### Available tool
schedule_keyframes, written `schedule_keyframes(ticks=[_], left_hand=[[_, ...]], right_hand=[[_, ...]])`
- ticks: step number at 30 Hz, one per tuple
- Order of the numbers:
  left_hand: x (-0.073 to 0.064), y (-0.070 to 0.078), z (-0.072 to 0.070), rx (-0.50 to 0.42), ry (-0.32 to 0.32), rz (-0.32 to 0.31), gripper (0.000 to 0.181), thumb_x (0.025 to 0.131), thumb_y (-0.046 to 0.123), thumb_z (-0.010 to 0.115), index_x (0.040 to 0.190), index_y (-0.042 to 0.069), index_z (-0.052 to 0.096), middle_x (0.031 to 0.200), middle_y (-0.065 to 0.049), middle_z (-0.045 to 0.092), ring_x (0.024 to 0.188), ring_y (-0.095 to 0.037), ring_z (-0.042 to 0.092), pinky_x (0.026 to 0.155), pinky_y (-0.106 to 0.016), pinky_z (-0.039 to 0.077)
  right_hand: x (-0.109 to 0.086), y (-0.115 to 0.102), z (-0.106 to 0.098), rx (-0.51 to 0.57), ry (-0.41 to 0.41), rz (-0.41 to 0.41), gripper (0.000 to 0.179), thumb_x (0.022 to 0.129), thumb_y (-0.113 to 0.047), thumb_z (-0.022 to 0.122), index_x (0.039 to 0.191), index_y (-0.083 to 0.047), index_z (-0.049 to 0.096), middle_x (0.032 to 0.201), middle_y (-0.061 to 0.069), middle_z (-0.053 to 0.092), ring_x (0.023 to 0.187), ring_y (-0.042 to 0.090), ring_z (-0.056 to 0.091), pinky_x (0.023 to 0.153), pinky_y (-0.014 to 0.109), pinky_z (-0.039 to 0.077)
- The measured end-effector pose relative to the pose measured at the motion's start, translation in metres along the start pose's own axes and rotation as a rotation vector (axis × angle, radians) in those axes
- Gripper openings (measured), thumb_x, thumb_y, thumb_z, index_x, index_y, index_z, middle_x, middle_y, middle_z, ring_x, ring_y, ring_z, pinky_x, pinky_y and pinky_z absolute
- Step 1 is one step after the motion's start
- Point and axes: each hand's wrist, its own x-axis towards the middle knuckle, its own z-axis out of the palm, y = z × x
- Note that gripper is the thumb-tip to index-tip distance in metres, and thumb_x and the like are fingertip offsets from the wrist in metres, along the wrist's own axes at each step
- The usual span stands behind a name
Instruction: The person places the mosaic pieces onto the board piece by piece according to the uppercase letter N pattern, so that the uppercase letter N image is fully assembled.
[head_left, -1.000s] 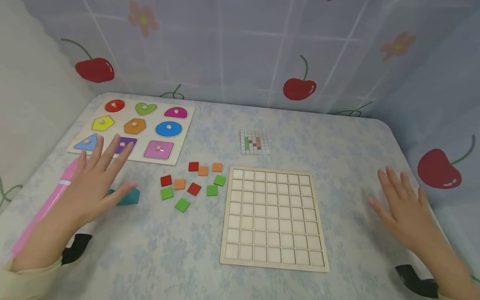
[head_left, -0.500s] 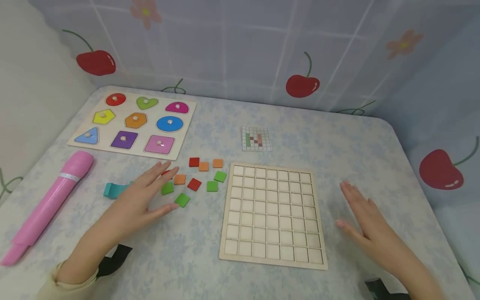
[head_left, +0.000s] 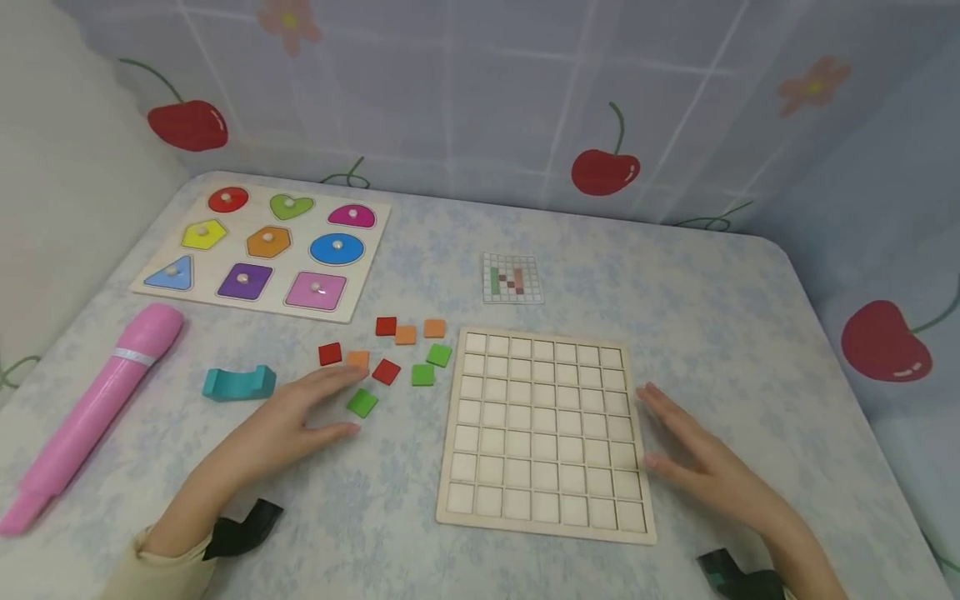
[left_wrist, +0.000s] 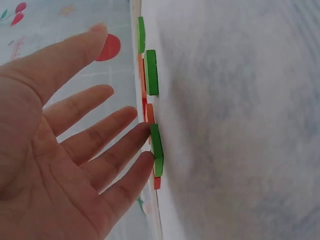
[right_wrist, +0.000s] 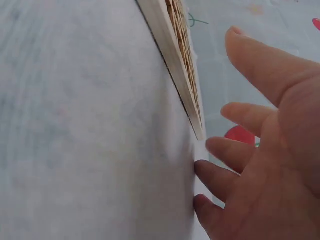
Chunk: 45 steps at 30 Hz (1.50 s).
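Observation:
My left hand (head_left: 288, 421) hovers at the left edge of a loose group of small square tiles, its thumb and fingers apart around the near side of a green tile (head_left: 362, 403). In the left wrist view its fingers are spread, with fingertips right by a green tile (left_wrist: 157, 150). Another green tile is hidden under this hand in the head view. Red tiles (head_left: 386, 372) and orange tiles (head_left: 406, 335) lie just beyond. At the right edge of the wooden grid board (head_left: 543, 533) is my right hand (head_left: 723, 479), fingers extended and holding nothing.
A small patterned grid card (head_left: 512, 279) lies behind the board. To the far left are a knobbed shape puzzle (head_left: 300, 258), a pink microphone-shaped toy (head_left: 93, 417) and a teal curved block (head_left: 240, 383). A cherry-print curtain (head_left: 510, 108) borders the table's back.
My left hand has moved right and toward the tiles from beside the puzzle and pink toy. My right hand has moved left to the board's edge. The tiles and board stay in place.

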Motion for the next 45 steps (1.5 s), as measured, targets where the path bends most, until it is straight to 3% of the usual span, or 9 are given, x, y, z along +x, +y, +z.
schedule_keyframes(ticks=[7, 15, 27, 38, 45], left_hand=[[0.001, -0.013, 0.002, -0.079, -0.009, 0.010, 0.059, 0.080, 0.019, 0.076, 0.134, 0.012, 0.052, 0.132, -0.004, 0.052, 0.123, -0.025, 0.044, 0.097, -0.047, 0.038], [0.005, -0.025, 0.010, -0.118, 0.003, 0.020, 0.053, 0.079, 0.010, 0.075, 0.129, 0.017, 0.058, 0.126, 0.002, 0.055, 0.119, -0.022, 0.046, 0.093, -0.044, 0.042], [0.010, -0.021, 0.013, -0.100, 0.066, 0.024, 0.046, 0.079, -0.003, 0.072, 0.122, 0.011, 0.063, 0.118, -0.003, 0.060, 0.112, -0.025, 0.050, 0.091, -0.045, 0.044], [0.010, -0.018, 0.013, -0.028, 0.112, 0.008, 0.044, 0.075, 0.000, 0.077, 0.117, 0.007, 0.066, 0.113, -0.008, 0.063, 0.108, -0.029, 0.055, 0.087, -0.047, 0.046], [0.011, -0.019, 0.013, -0.044, 0.135, 0.018, 0.040, 0.074, 0.002, 0.078, 0.113, 0.006, 0.068, 0.109, -0.006, 0.065, 0.107, -0.027, 0.056, 0.087, -0.045, 0.047]], right_hand=[[0.003, 0.005, 0.007, -0.117, -0.020, -0.115, 0.083, 0.083, -0.022, 0.072, 0.150, -0.016, 0.024, 0.153, 0.016, 0.010, 0.137, 0.040, -0.001, 0.101, 0.065, 0.003], [0.002, 0.009, 0.009, -0.128, -0.013, -0.129, 0.083, 0.082, -0.021, 0.073, 0.150, -0.016, 0.024, 0.153, 0.016, 0.008, 0.138, 0.036, -0.004, 0.104, 0.060, -0.004], [0.002, 0.010, 0.009, -0.158, -0.013, -0.122, 0.083, 0.083, -0.022, 0.072, 0.150, -0.017, 0.023, 0.153, 0.016, 0.008, 0.138, 0.036, -0.003, 0.106, 0.055, -0.005], [0.004, 0.011, 0.008, -0.153, -0.019, -0.126, 0.083, 0.083, -0.021, 0.072, 0.150, -0.016, 0.023, 0.153, 0.017, 0.007, 0.138, 0.035, -0.004, 0.106, 0.055, -0.006], [0.004, 0.012, 0.008, -0.146, -0.026, -0.141, 0.083, 0.083, -0.019, 0.072, 0.150, -0.015, 0.022, 0.153, 0.017, 0.006, 0.138, 0.036, -0.005, 0.106, 0.056, -0.006]])
